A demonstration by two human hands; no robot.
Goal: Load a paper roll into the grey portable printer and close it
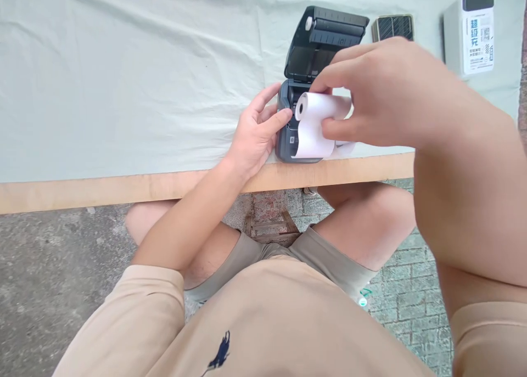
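White paper roll [319, 107] pinched tight in right hand [382, 91], just over the open printer [285, 144] at 12 o'clock; left hand [255, 133] braces its 9 o'clock side, fingers unclenched. Best to keep the roll square to the bay, tail toward 6. Pale cloth [123, 80] over a wooden table [123, 189], brick paving below.

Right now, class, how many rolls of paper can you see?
1: the white paper roll, held in the right hand over the open printer. The left hand rests on the printer's side. The right hand may hide another roll inside.
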